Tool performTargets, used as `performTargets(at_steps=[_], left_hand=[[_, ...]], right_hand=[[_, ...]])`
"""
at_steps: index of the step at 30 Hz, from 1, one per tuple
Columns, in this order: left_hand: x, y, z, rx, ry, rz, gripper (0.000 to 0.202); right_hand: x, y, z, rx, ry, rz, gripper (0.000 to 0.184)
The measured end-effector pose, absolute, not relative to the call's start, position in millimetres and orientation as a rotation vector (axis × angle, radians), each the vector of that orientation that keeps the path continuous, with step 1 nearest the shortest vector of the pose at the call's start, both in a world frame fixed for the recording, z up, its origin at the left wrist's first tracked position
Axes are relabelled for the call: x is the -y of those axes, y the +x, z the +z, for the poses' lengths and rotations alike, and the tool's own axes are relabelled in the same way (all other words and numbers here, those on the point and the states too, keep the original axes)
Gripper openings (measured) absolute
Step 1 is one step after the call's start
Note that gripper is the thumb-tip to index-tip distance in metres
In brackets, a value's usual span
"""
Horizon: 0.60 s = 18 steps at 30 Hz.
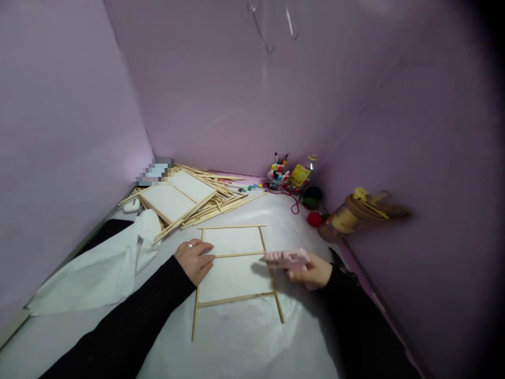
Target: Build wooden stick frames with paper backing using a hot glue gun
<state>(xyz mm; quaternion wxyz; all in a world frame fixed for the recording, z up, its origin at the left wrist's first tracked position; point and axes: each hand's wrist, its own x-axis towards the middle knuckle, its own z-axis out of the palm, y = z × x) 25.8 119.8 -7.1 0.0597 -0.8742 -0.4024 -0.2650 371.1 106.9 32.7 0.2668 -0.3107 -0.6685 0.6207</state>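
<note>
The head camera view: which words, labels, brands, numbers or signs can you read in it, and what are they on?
None can be read for certain.
Small yellow rectangular packet at the back: dark marks like printing, too small and blurred to read.
Flat rectangular object with a pale face at the back left: pixelated, unreadable.
Pink glue gun in the right hand: no lettering can be made out.
</note>
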Motion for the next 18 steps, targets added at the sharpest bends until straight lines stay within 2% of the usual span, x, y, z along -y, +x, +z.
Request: performTargets(at_steps=[3, 7, 10, 14, 18], left_hand=[[-118.9, 26.1, -2.6, 1.268, -2.694, -0.698, 0.020], [-120.9, 24.8, 7.8, 1.333, -2.760, -0.542, 0.020], [-116.3, 20.0, 27.1, 1.351, -2.740, -0.572, 0.027], [-80.1, 27.0, 85.6, 1.175, -2.743, -0.728, 0.033], [-42.7, 76.9, 161.4, 0.907, -2.751, -0.715, 0.024]], right_hand=[[-104.8, 361.2, 31.1, 1.779, -0.773, 1.686, 0.054], [-112.9, 368.5, 21.2, 1.481, -1.238, 1.343, 0.048], [-112.0, 382.7, 20.8, 1.493, -1.305, 1.453, 0.044], [-102.0, 375.2, 28.2, 1.680, -0.942, 1.772, 0.050], [-105.6, 357.4, 26.3, 1.376, -1.036, 1.709, 0.042]])
